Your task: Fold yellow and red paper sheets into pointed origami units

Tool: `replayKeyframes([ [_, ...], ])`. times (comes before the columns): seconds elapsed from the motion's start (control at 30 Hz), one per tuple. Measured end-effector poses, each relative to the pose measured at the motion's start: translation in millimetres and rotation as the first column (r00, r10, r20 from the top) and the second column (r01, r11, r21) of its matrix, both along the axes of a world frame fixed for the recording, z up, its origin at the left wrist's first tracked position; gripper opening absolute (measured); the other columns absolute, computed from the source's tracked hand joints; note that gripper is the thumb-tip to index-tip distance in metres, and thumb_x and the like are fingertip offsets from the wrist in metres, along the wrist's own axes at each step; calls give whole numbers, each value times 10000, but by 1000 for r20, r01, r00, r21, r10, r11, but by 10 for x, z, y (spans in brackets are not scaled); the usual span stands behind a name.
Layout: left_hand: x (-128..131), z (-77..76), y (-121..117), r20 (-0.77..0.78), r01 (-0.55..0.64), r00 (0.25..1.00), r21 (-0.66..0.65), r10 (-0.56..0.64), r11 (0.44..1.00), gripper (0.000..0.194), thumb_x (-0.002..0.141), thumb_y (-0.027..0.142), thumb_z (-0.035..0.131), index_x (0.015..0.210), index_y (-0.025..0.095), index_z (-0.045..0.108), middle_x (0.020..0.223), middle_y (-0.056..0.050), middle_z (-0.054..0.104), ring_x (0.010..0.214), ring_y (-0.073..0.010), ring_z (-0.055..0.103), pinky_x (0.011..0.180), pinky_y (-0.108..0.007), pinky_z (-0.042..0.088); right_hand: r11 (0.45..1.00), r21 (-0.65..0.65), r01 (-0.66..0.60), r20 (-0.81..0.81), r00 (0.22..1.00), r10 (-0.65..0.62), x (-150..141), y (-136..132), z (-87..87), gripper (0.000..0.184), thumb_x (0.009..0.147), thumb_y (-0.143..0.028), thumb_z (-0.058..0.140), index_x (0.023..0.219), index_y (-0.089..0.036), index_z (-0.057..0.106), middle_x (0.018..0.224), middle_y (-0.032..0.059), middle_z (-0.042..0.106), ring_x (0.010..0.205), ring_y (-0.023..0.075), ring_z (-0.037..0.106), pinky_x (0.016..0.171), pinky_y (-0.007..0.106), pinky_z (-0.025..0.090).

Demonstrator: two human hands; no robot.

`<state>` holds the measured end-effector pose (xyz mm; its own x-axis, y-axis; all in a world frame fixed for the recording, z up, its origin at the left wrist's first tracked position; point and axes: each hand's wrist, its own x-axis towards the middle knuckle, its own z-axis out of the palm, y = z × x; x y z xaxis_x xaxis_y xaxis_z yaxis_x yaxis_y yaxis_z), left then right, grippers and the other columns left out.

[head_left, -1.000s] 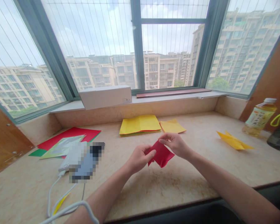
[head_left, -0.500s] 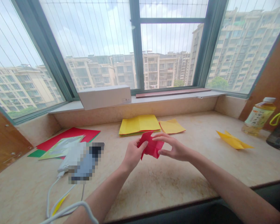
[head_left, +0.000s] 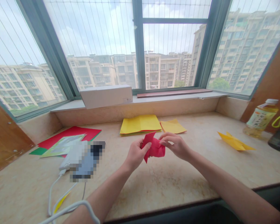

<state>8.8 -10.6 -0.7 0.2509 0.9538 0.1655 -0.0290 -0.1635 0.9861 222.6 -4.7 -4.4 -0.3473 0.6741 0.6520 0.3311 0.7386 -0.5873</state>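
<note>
Over the marble sill point(head_left: 177, 183), left hand point(head_left: 136, 154) and right hand point(head_left: 175, 146) pinch a folded red paper point(head_left: 155, 149) between them.
Hands sit closer than a moment ago, the creased sheet bunched tighter, one corner up, folding seemingly unfinished; yellow sheets point(head_left: 140, 124) and a folded yellow paper model point(head_left: 234, 141) lie beyond.

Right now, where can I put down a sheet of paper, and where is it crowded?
Bare counter lies below the left hand and between the loose yellow sheet and folded yellow paper. The left is crowded: red sheets, a blurred device, cables.
</note>
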Motion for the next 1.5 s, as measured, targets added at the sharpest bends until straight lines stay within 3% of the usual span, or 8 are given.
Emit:
replayKeyframes([
  [0.27, 11, -45, -40, -114, 104, 989, 76, -95, 992, 395, 829, 395, 688, 1107, 115, 667, 817, -93, 735, 601, -171, 662, 535, -253, 513, 956, 9, 294, -12, 956, -294, -81, -77, 0, 330, 993, -423, 451, 859, -214, 670, 829, 52, 722, 779, 213, 660, 742, 331, 469],
  [0.4, 10, -67, -41, -154, 146, 980, 129, -126, 981, 394, 849, 389, 672, 1145, 129, 657, 978, -124, 742, 822, -223, 702, 675, -277, 540, 942, -11, 337, -9, 942, -337, -108, -76, -40, 346, 1000, -440, 426, 824, -208, 614, 741, 34, 696, 667, 185, 634, 652, 292, 451],
  [0.53, 11, -77, -37, -186, 155, 975, 165, -124, 974, 392, 826, 384, 702, 1122, 130, 654, 992, -106, 742, 858, -225, 692, 735, -292, 529, 929, 54, 367, 27, 929, -369, -119, -80, -60, 346, 987, -435, 457, 775, -203, 599, 685, 27, 675, 630, 181, 618, 628, 285, 441],
  [0.73, 7, -44, -54, -299, 102, 954, 224, -31, 969, 321, 780, 343, 746, 1027, 146, 691, 913, -70, 746, 797, -197, 669, 710, -276, 503, 972, 16, 234, 46, 971, -234, -158, -136, -41, 246, 971, -381, 521, 850, -204, 642, 760, 24, 697, 691, 170, 642, 662, 275, 475],
  [0.9, -42, -63, 20, -212, 44, 977, 157, -10, 987, 344, 787, 375, 739, 1030, 137, 689, 914, -90, 747, 805, -207, 681, 701, -280, 520, 995, 14, 94, -21, 995, -94, -131, -63, -59, 218, 926, -408, 596, 986, -206, 653, 882, 48, 697, 742, 167, 647, 694, 287, 522],
  [1.17, -61, 15, 36, -16, 80, 997, 22, -80, 997, 375, 768, 369, 765, 1046, 130, 684, 1009, -123, 742, 877, -230, 699, 780, -311, 539, 998, 36, -60, 72, 996, 57, -46, -38, -11, 337, 873, -243, 658, 1208, -234, 624, 1263, 118, 594, 1180, 243, 576, 1006, 418, 480],
  [1.33, -38, 24, 10, 34, 150, 988, 0, -150, 989, 391, 767, 366, 771, 1063, 127, 682, 1040, -126, 737, 907, -231, 697, 804, -307, 534, 991, -89, -103, 10, 994, 105, -66, -45, 10, 211, 898, -198, 600, 1088, -228, 686, 1083, 84, 697, 1022, 211, 648, 883, 361, 534],
  [1.5, 0, -7, -7, 33, 181, 983, -13, -181, 983, 375, 871, 451, 635, 1039, 123, 702, 1009, -117, 748, 874, -217, 700, 781, -286, 534, 992, -121, -21, -13, 1000, 19, -67, 8, -42, 128, 891, -266, 621, 910, -215, 737, 887, 61, 742, 804, 200, 659, 728, 330, 523],
])
